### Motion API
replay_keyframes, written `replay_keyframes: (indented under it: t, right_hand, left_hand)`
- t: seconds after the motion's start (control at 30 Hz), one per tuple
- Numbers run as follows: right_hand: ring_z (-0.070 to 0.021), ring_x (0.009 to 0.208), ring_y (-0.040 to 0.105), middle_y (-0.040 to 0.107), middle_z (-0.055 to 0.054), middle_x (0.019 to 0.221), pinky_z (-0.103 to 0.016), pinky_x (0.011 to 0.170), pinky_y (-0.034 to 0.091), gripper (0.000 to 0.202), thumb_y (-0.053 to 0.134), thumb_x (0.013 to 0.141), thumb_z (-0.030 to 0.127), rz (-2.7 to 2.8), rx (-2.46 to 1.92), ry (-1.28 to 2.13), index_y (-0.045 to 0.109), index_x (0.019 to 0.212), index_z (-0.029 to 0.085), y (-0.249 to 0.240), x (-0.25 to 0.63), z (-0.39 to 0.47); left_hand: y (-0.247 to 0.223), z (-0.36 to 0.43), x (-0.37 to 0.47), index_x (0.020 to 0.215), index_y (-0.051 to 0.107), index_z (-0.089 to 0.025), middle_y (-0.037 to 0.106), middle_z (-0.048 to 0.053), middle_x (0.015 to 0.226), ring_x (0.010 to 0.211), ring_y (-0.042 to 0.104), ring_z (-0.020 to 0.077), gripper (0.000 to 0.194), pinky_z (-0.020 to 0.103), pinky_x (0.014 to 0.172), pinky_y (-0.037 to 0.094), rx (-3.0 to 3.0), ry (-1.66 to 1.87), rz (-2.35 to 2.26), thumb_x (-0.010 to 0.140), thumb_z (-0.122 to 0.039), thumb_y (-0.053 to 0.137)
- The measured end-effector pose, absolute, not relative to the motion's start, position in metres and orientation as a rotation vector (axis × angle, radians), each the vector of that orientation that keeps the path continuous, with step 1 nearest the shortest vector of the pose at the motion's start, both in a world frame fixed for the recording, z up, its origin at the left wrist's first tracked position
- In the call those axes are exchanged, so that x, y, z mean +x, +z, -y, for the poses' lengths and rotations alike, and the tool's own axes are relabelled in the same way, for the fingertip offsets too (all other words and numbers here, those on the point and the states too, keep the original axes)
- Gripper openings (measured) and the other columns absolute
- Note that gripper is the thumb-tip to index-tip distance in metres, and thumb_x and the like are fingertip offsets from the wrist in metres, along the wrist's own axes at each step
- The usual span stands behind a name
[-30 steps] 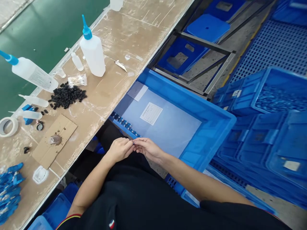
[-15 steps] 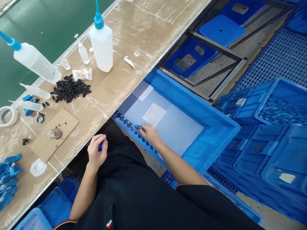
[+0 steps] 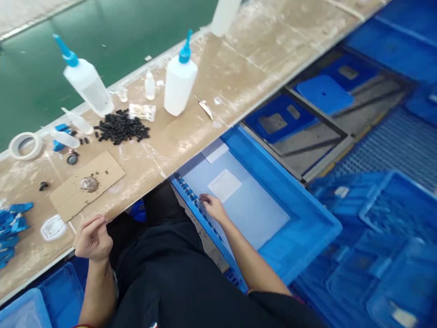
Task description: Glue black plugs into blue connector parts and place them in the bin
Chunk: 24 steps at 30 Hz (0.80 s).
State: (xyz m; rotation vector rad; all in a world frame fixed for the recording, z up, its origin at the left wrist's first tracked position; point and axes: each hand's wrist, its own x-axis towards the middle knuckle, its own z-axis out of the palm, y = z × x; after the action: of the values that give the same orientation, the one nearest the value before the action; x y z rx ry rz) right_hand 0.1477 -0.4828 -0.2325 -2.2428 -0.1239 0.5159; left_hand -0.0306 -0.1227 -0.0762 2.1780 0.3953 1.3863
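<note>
- A heap of blue parts [image 3: 13, 230] lies on the brown worktable [image 3: 191, 141], at nine o'clock from the left hand [image 3: 94, 239].
- A roll of white tape [image 3: 14, 146] lies at about eleven o'clock from that hand.
- A cardboard sheet [image 3: 70, 193], marked with a dark patch, lies at twelve o'clock from it.
- The left hand is raised by the table edge, fingers curled in and thumb near the fingertips; whether something small sits in that pinch, I cannot tell.
- Farther off at twelve o'clock is a large blue-capped bottle [image 3: 89, 84], and just right of its base a pile of small black pieces [image 3: 123, 127].
- A second blue-capped bottle [image 3: 180, 86] is at about one o'clock from the left hand.
- A row of small blue pieces [image 3: 191, 196] runs from about eleven to five o'clock along the left wall inside the blue bin [image 3: 293, 189].
- The right hand [image 3: 213, 207] is over that row, fingers partly bent and loosely together; blur hides whether they grip or touch a piece.
- A printed white paper [image 3: 224, 184] lies in the bin at one o'clock from the right hand.
- Stacked blue crates [image 3: 372, 259] stand between three and four o'clock.
</note>
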Motion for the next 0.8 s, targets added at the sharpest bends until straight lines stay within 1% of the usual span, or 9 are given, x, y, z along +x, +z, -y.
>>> replay_keyframes:
  t: [0.1,0.2,0.27,0.33,0.47,0.53,0.67,0.73,0.8]
  right_hand:
    - [-0.03,0.086,0.067,0.07,-0.013,0.096,-0.04,0.079,0.057,0.032,0.047,0.082,0.029,0.142,-2.314,0.241,0.069,0.099,0.013,-0.186,0.182,0.483]
    - [-0.0303,0.086,0.066,0.067,-0.015,0.102,-0.039,0.073,0.056,0.039,0.05,0.091,0.045,0.254,-2.226,-0.3,0.068,0.103,0.012,-0.123,0.23,0.447]
    - [-0.0281,0.084,0.065,0.067,-0.012,0.096,-0.035,0.072,0.055,0.034,0.058,0.093,0.045,0.397,-2.019,-0.54,0.068,0.101,0.014,-0.083,0.253,0.398]
    - [-0.026,0.081,0.065,0.067,-0.009,0.092,-0.034,0.07,0.054,0.027,0.061,0.094,0.041,0.592,-1.849,-0.507,0.067,0.099,0.016,-0.054,0.265,0.342]
    - [-0.0265,0.081,0.062,0.061,-0.009,0.098,-0.036,0.069,0.053,0.024,0.064,0.092,0.041,0.751,-1.748,-0.649,0.064,0.096,0.018,-0.037,0.281,0.274]
    - [-0.0299,0.086,0.06,0.058,-0.012,0.103,-0.04,0.069,0.052,0.031,0.068,0.086,0.043,0.568,-1.736,-0.806,0.059,0.102,0.018,-0.05,0.306,0.268]
    - [-0.0454,0.112,0.052,0.048,-0.028,0.123,-0.054,0.079,0.054,0.09,0.087,0.055,0.059,0.312,-1.831,-0.708,0.042,0.12,0.016,-0.092,0.382,0.274]
    - [-0.0463,0.117,0.051,0.046,-0.031,0.127,-0.055,0.089,0.054,0.107,0.089,0.046,0.062,0.404,-1.836,-0.537,0.034,0.125,0.016,-0.109,0.41,0.273]
    - [-0.0455,0.116,0.054,0.048,-0.03,0.127,-0.054,0.094,0.054,0.112,0.089,0.041,0.063,0.427,-1.839,-0.429,0.03,0.125,0.018,-0.119,0.422,0.27]
  left_hand:
    - [-0.075,0.105,-0.047,0.082,0.068,-0.015,0.07,0.004,0.081,0.062,0.066,0.0161,0.004,0.033,0.057,0.056,2.147,1.523,-0.555,0.079,-0.016,0.071]
    - [-0.078,0.087,-0.061,0.084,0.065,-0.014,0.067,0.003,0.079,0.06,0.064,0.0144,0.01,0.031,0.057,0.054,2.068,1.624,-0.774,0.082,-0.023,0.068]
    - [-0.084,0.078,-0.07,0.088,0.064,-0.014,0.066,0.002,0.077,0.06,0.063,0.0135,0.016,0.03,0.059,0.054,2.051,1.609,-0.917,0.085,-0.03,0.065]
    - [-0.091,0.075,-0.078,0.091,0.064,-0.014,0.065,0.002,0.075,0.061,0.063,0.0131,0.021,0.029,0.062,0.054,2.065,1.527,-1.023,0.088,-0.034,0.061]
    - [-0.104,0.08,-0.089,0.097,0.067,-0.014,0.066,0.001,0.075,0.061,0.062,0.0105,0.019,0.024,0.06,0.052,1.995,1.412,-1.085,0.093,-0.03,0.058]
    - [-0.105,0.085,-0.09,0.101,0.067,-0.014,0.065,0.001,0.074,0.06,0.061,0.0095,0.019,0.022,0.059,0.052,1.887,1.409,-1.109,0.096,-0.029,0.055]
    - [-0.098,0.088,-0.086,0.114,0.063,-0.015,0.065,-0.002,0.067,0.06,0.063,0.0098,0.024,0.021,0.061,0.054,1.775,1.323,-1.101,0.098,-0.028,0.052]
    - [-0.094,0.089,-0.085,0.115,0.062,-0.014,0.065,-0.002,0.066,0.061,0.065,0.0099,0.024,0.02,0.061,0.054,1.779,1.302,-1.072,0.096,-0.027,0.055]
    - [-0.092,0.09,-0.085,0.114,0.062,-0.014,0.067,-0.001,0.067,0.061,0.066,0.0098,0.023,0.019,0.06,0.054,1.782,1.326,-1.054,0.094,-0.025,0.059]
